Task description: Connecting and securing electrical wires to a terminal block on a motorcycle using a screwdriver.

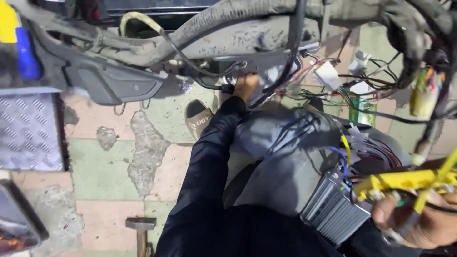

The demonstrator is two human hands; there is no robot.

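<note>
My left hand [245, 85] reaches out on a dark sleeve to the grey underside of a scooter frame [238, 40]. It rests against a metal bracket beside a black cable [223, 88], and its fingers are hidden there. My right hand [419, 222] is at the lower right, closed on a yellow wire connector [400, 182] with yellow leads running up to the right. Just left of it a ribbed silver controller box [332, 210] lies against my grey trouser knee [285, 143].
Loose coloured wiring and white plugs [328, 75] hang at the upper right. A tan sandal [197, 119] and a hammer [140, 227] lie on the cracked tiled floor [109, 166]. A diamond-plate footboard [28, 131] is at the left.
</note>
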